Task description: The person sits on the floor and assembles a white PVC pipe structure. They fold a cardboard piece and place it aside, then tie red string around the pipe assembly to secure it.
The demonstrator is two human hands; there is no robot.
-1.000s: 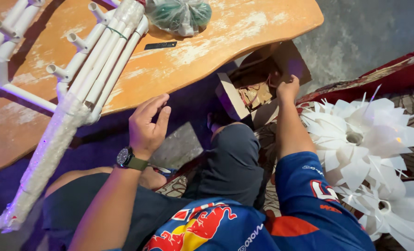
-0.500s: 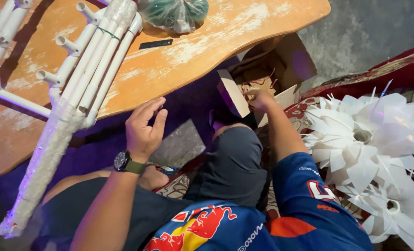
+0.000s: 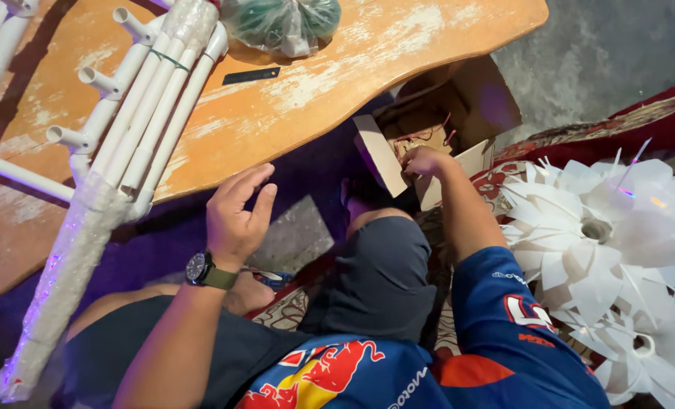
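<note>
Fingers of our right hand (image 3: 422, 160) curl inside the cardboard box (image 3: 436, 129) under the table (image 3: 398, 53); whether they grip anything, we cannot tell. Its thin flaps look light and bendable, best held by an edge. Our left hand (image 3: 235, 216) hovers slack.

My view: blue short-sleeved jersey (image 3: 496, 341) with red-yellow print, dark grey shorts (image 3: 379, 276), black round wristwatch on olive strap (image 3: 205, 270).

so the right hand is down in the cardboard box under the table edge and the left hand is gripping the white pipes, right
Not quite. In the head view the left hand grips nothing: it hovers open beside the white pipes, fingers spread, near the table edge. The rest stands: the right hand is down in the cardboard box.
</note>
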